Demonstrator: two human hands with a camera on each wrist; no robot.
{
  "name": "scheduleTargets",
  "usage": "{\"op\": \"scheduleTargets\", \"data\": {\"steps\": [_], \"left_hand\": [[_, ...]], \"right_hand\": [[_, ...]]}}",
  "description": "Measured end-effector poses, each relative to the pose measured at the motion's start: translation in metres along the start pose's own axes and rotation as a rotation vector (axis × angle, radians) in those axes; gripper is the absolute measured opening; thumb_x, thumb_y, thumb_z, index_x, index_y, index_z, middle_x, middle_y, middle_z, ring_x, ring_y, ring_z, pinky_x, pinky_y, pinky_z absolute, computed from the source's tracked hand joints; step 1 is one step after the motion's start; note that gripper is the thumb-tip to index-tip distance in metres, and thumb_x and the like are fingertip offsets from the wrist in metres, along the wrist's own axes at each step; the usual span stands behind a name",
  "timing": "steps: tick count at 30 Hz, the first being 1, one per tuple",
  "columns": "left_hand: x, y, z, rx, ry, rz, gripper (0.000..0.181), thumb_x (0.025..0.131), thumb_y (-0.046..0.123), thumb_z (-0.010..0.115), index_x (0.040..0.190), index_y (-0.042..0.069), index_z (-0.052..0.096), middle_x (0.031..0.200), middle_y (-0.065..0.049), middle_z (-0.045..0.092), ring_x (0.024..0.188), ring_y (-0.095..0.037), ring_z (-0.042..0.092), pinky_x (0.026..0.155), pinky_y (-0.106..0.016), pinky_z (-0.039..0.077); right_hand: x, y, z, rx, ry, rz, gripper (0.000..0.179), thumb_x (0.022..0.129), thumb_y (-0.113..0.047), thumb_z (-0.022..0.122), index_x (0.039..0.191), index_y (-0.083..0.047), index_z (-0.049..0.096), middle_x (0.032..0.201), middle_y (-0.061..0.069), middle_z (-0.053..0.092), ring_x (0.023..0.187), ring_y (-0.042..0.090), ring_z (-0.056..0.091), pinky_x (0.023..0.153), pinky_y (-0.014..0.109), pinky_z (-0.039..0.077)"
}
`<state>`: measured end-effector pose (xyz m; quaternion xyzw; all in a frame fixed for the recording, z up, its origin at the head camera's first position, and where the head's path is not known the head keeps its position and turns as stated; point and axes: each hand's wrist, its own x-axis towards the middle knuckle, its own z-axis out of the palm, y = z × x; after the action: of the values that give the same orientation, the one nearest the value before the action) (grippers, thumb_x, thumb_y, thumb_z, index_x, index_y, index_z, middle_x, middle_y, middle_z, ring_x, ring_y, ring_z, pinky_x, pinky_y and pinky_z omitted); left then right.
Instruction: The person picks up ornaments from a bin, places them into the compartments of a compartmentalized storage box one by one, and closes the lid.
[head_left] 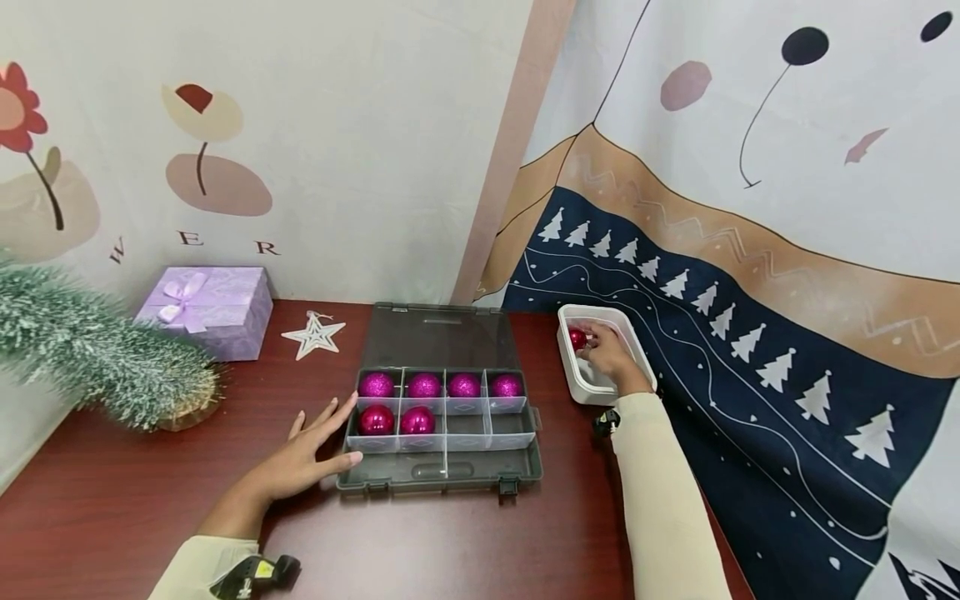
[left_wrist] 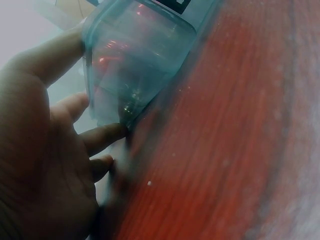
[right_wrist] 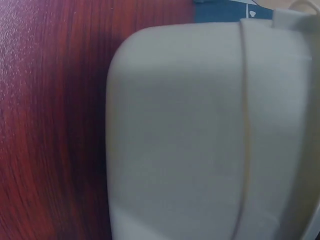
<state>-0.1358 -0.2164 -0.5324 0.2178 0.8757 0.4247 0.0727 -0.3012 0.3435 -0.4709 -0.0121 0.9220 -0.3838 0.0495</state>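
A dark translucent organizer case [head_left: 491, 468] lies with its lid raised at the back. Four of its compartments in the back row each hold a glittery magenta bauble [head_left: 425, 385]; two shiny magenta baubles [head_left: 376, 420] sit at the left of the row in front. My left hand [head_left: 300, 457] is spread, with fingertips and thumb at the case's left side. In the left wrist view, its fingers touch the case wall [left_wrist: 145, 45]. My right hand [head_left: 609, 357] reaches into a white plastic tub [head_left: 582, 388], its fingers pinching a shiny red bauble [head_left: 577, 337].
Left of the case, a white star ornament [head_left: 313, 336] lies on the dark red table [head_left: 420, 550]. Behind it stand a lilac gift box [head_left: 225, 317] and a frosted artificial tree [head_left: 97, 342]. A printed cloth [head_left: 675, 350] hangs close along the right side.
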Motion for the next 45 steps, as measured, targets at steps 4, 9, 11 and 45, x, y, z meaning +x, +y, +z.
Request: {"op": "scheduleTargets", "data": {"steps": [4,9,11,45], "left_hand": [[0.0002,0.0,0.0002,0.001,0.004,0.003,0.094,0.101,0.039,0.074,0.176,0.021,0.022,0.18,-0.024,0.024,0.163,-0.065,0.009,0.125,-0.082,-0.018],[0.0002,0.0008,-0.0001,0.005,0.003,0.002,0.093,0.101,0.04,0.074,0.176,0.021,0.022,0.18,-0.024,0.024,0.163,-0.065,0.009,0.125,-0.082,-0.018],[0.0,0.0009,-0.0001,0.005,0.002,0.0,0.093,0.101,0.04,0.074,0.176,0.021,0.022,0.18,-0.024,0.024,0.163,-0.065,0.009,0.125,-0.082,-0.018],[0.0001,-0.0031,0.002,0.007,0.009,0.01,0.093,0.101,0.039,0.074,0.176,0.021,0.022,0.18,-0.024,0.025,0.163,-0.066,0.009,0.125,-0.083,-0.018]], "right_hand": [[-0.0007,0.0005,0.0007,-0.019,-0.001,-0.018,0.063,0.099,0.007,0.065,0.159,-0.001,0.051,0.148,0.03,0.058,0.122,0.041,0.058,0.1,0.044,0.057],[-0.0001,0.0026,0.0015,-0.034,-0.004,-0.011,0.06,0.099,0.005,0.064,0.158,-0.004,0.054,0.139,0.028,0.061,0.114,0.037,0.058,0.093,0.039,0.056],[0.0003,0.0035,0.0017,-0.026,0.01,-0.006,0.058,0.098,0.006,0.065,0.155,-0.001,0.055,0.136,0.029,0.061,0.115,0.038,0.058,0.095,0.041,0.056],[-0.0007,0.0,0.0047,-0.089,0.025,-0.068,0.061,0.084,0.015,0.072,0.144,0.01,0.06,0.123,0.031,0.065,0.108,0.037,0.058,0.093,0.034,0.048]]}}
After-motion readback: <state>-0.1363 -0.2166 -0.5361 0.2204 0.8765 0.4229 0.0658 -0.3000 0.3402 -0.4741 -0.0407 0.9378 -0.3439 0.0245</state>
